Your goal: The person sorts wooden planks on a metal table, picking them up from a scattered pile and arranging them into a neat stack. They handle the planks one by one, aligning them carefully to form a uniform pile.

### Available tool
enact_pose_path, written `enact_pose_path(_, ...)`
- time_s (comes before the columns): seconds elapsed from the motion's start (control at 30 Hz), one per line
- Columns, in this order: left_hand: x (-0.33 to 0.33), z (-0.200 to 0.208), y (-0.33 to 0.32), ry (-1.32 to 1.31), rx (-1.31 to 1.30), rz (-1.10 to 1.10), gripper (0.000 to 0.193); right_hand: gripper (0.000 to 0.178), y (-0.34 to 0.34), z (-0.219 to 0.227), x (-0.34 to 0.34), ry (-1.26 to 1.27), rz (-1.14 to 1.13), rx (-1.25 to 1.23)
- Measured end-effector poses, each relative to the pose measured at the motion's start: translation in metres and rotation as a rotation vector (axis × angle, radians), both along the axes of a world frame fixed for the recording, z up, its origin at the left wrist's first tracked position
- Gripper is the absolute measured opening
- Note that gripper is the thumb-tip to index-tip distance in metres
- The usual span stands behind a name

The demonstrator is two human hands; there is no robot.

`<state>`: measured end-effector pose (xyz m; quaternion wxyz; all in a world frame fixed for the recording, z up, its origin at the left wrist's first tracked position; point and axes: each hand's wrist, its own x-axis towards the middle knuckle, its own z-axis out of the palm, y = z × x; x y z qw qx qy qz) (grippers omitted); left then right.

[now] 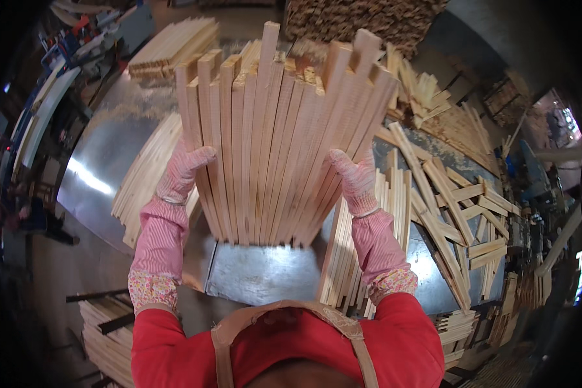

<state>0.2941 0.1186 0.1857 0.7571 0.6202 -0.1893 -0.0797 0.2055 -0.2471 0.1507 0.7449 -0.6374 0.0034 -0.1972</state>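
Observation:
A wide bundle of wooden strips [265, 149] stands between my gloved hands, their lengths uneven at the far end and nearly level at the near end. My left hand [184, 169] presses the bundle's left side, thumb laid over the front. On the right side my right hand [357, 178] grips the same way, its thumb on the outer strips. The fingers of both hands are mostly hidden behind the wood. Beneath lies a shiny metal table [262, 268]. Close to my left hand is a pale stack of strips [145, 171]; more strips [349, 258] lie below my right hand.
Loose, crisscrossed strips [456, 200] cover the table's right side. A neat wood stack [174, 45] sits at the far left, and a large pile of wood [362, 19] rises at the back. Below on the left, stacked boards [107, 330] rest by dark bars.

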Motion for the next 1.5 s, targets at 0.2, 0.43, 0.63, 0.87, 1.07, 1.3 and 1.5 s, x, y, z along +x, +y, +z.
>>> enact_pose_path(0.2, 0.033, -0.070, 0.063, -0.269, 0.148, -0.051, 0.064, 0.066, 0.050, 0.018, -0.039, 0.003, 0.080, -0.220)
enact_pose_path(0.43, -0.068, -0.136, 0.133, -0.611, 0.733, -0.027, 0.069, 0.070, 0.098, -0.050, -0.162, 0.037, -0.197, -1.041)
enact_pose_path(0.63, -0.125, -0.216, 0.166, -0.663, 1.078, -0.026, 0.077, 0.078, 0.140, -0.142, -0.231, 0.589, 0.012, -1.072)
enact_pose_path(0.87, -0.168, -0.212, 0.186, -0.636, 1.973, -0.430, 0.066, 0.083, 0.159, -0.254, -0.246, 0.618, 0.198, -1.552)
enact_pose_path(1.07, -0.189, -0.162, 0.145, -0.540, 1.503, -0.192, 0.044, 0.056, 0.128, -0.226, -0.222, 0.791, 0.205, -1.107)
enact_pose_path(1.3, -0.277, -0.215, 0.071, -0.623, 1.410, -0.287, 0.077, 0.052, 0.116, -0.194, -0.075, 0.551, -0.080, -1.322)
enact_pose_path(1.5, -0.265, -0.201, 0.047, -0.321, 1.402, -0.298, 0.057, 0.057, 0.092, -0.193, 0.073, 0.445, -0.029, -1.508)
